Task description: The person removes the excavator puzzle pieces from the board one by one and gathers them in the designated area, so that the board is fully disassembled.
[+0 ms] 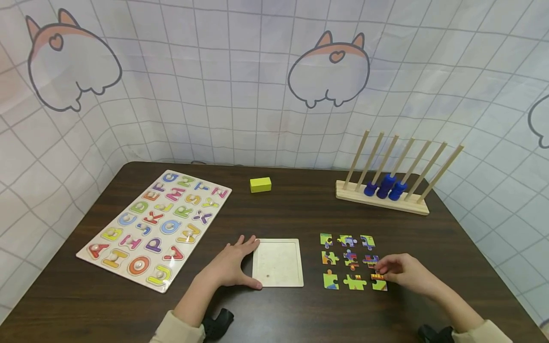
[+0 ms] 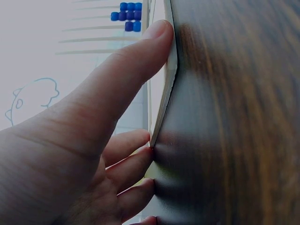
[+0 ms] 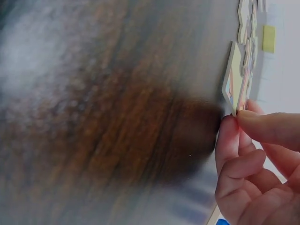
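Note:
A small square wooden puzzle tray point(image 1: 278, 263) with a raised rim lies flat on the table. My left hand point(image 1: 233, 264) rests against its left side, fingers spread. The thumb point(image 2: 157, 35) lies over the rim near the front corner, and the other fingers touch the edge further back. To the right of the tray, several jigsaw puzzle pieces point(image 1: 354, 282) are laid out in rows, printed in yellow-green, purple and orange. With thumb and fingertips my right hand point(image 1: 405, 272) pinches the right edge of the front-right puzzle piece point(image 3: 234, 77), which stays beside the others.
On the left lies a white alphabet board point(image 1: 141, 216) with knobbed letters. A yellow block point(image 1: 260, 185) stands toward the back. At the back right is a wooden peg stand point(image 1: 381, 202) with blue beads point(image 1: 387, 185). A white grid-patterned cloth point(image 1: 257, 85) hangs behind the table.

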Motion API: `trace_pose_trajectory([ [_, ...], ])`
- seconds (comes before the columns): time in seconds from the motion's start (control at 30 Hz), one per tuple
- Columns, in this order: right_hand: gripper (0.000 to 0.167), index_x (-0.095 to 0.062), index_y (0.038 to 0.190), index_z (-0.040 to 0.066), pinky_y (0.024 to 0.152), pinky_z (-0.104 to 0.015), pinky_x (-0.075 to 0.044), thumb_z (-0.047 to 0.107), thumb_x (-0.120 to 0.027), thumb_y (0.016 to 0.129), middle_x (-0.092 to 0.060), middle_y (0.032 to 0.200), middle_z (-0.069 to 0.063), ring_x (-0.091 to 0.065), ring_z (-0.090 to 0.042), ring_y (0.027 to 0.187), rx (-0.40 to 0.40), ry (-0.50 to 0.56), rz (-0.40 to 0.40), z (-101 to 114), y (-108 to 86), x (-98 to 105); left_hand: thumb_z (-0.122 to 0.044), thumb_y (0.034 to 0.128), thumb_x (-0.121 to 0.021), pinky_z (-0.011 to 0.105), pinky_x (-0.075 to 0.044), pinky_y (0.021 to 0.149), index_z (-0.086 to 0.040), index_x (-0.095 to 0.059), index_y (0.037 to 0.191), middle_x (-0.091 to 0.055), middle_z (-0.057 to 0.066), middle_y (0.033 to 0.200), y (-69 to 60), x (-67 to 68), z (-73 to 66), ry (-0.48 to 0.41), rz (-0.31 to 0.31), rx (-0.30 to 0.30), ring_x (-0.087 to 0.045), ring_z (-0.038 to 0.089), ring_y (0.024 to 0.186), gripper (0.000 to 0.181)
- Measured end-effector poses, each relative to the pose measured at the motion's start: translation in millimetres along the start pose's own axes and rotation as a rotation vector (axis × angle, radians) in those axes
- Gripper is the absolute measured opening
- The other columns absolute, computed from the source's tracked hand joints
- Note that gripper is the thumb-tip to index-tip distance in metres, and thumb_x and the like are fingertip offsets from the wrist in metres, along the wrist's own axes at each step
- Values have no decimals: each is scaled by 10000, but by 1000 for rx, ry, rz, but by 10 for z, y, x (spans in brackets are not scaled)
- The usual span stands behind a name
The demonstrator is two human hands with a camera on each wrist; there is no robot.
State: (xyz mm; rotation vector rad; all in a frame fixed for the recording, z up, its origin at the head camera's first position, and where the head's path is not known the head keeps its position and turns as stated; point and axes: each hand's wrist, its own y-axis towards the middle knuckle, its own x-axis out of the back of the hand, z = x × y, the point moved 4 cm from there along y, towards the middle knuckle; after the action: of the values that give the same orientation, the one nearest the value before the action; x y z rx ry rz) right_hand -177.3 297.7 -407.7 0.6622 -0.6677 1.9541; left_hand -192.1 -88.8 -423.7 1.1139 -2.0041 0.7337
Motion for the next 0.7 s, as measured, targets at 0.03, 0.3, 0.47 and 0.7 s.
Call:
trace_pose_trajectory([
  [0.03, 148, -645, 932, -37, 599, -232, -486, -39, -623, 786, -609, 817, -68, -566, -83, 696, -5, -6, -1, -5, 2, 0, -469, 603, -813, 550, -173, 1061, -58, -378, 1395, -307, 111, 1457, -1, 2, -2, -1, 0, 0, -183, 338, 1356, 993],
  [0.3, 142, -656, 929, -10, 605, -240, -488, -24, -647, 789, -609, 799, -48, -574, -133, 703, -37, -40, -17, -21, 10, -2, -468, 604, -814, 548, -175, 1062, -58, -384, 1392, -311, 111, 1455, -9, 8, -14, 1, 3, 7, -189, 341, 1354, 987],
  [0.47, 147, -653, 924, -10, 604, -242, -491, -34, -649, 779, -600, 794, -42, -581, -133, 703, -33, -32, -26, -3, 4, 3, -466, 606, -813, 546, -172, 1063, -59, -381, 1394, -309, 109, 1456, -6, 14, -11, 6, 4, 7, -188, 340, 1354, 987],
  [0.7, 154, -650, 926, -18, 604, -241, -490, -31, -653, 773, -598, 789, -45, -581, -129, 695, -36, -26, -28, 7, -3, 2, -472, 606, -811, 552, -174, 1060, -59, -380, 1394, -309, 113, 1456, -2, 8, -10, 3, 8, 5, -188, 343, 1354, 989],
])
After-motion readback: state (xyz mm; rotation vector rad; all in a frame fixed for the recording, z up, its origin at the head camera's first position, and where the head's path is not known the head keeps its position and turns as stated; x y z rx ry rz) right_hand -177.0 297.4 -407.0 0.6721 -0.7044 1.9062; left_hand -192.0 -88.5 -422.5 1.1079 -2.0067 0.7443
